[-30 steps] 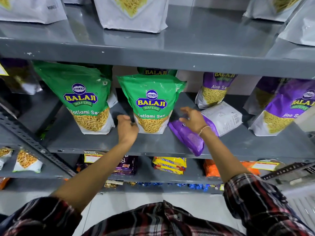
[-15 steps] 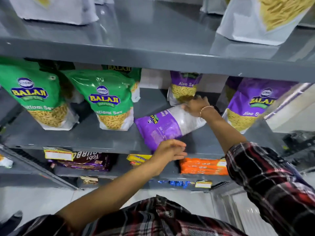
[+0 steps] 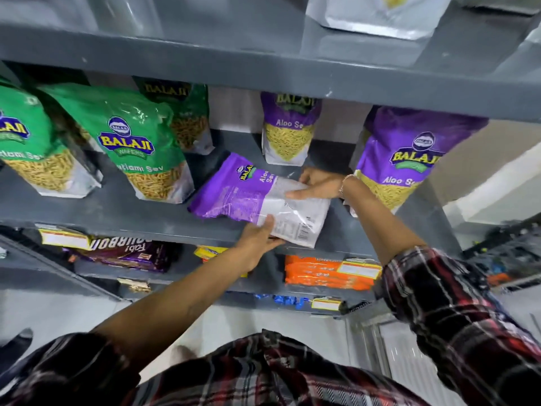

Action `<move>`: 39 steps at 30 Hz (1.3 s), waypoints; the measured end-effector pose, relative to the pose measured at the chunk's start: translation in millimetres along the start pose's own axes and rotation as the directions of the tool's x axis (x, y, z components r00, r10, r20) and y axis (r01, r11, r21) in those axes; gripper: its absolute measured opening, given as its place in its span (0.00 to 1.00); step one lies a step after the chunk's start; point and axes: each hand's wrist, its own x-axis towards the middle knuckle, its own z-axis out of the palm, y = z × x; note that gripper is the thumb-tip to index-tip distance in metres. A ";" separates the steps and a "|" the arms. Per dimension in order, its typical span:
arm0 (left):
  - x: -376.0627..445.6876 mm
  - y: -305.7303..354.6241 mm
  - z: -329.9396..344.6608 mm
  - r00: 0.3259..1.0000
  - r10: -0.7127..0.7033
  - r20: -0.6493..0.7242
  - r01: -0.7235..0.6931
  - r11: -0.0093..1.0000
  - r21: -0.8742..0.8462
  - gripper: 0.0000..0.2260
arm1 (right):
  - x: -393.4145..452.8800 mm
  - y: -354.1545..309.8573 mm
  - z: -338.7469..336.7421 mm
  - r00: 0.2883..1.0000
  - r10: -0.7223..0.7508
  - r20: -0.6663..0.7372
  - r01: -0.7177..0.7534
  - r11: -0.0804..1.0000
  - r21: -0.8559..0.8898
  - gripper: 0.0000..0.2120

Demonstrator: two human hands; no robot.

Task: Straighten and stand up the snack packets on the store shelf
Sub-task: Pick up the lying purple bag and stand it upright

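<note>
Purple-and-white plastic Aloo Sev packet [image 3: 257, 197] lying flat on grey metal shelf [image 3: 117, 212].
Pinched by left hand [image 3: 257, 238] near, right hand [image 3: 317, 183] far; best tipped upright onto white base.

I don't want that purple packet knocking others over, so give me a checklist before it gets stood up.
1. Both hands on the lying purple Aloo Sev packet: ok, left hand at its near edge, right hand at its far edge.
2. Packet upright: not ok, it lies flat with its back up.
3. Bare grey shelf around it: ok.
4. Standing purple packet behind stays apart: ok.
5. Green Ratlami Sev packet to the left upright: ok.
6. Firmness of grip: cannot tell.
</note>
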 end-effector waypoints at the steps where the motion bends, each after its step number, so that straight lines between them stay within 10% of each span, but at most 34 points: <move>1: -0.6 1.6 0.9 0.999 0.038 -0.019 -0.037 0.999 0.025 0.17 | -5.3 -0.2 0.9 0.999 -0.042 -0.005 0.042 0.995 0.089 0.11; 6: 6.4 24.3 -7.8 0.964 0.262 -0.035 -0.242 0.930 0.277 0.14 | -17.8 38.0 10.1 0.985 -0.129 -0.118 0.169 0.867 0.469 0.09; 16: 59.9 95.0 -15.3 0.849 0.491 0.193 -0.486 0.585 0.649 0.18 | 0.3 35.0 50.5 0.787 0.096 -0.610 0.409 0.660 0.631 0.30; 23: 76.8 91.1 -17.8 0.849 0.464 0.253 -0.508 0.587 0.630 0.17 | 4.3 41.4 67.3 0.785 0.092 -0.613 0.437 0.619 0.652 0.33; 27: 66.4 74.1 -13.5 0.724 0.689 0.038 -0.494 0.478 0.727 0.10 | 1.4 52.1 71.2 0.843 0.058 -0.535 0.380 0.639 0.669 0.35; 33: 39.3 29.7 2.6 0.746 0.544 0.383 -0.623 0.369 0.690 0.10 | -4.2 53.6 77.6 0.854 0.127 -0.504 0.316 0.643 0.698 0.26; 39: 49.2 18.6 -0.6 0.720 0.637 0.276 -0.615 0.402 0.679 0.15 | -15.8 42.3 105.6 0.764 0.156 -0.627 0.352 0.713 0.606 0.15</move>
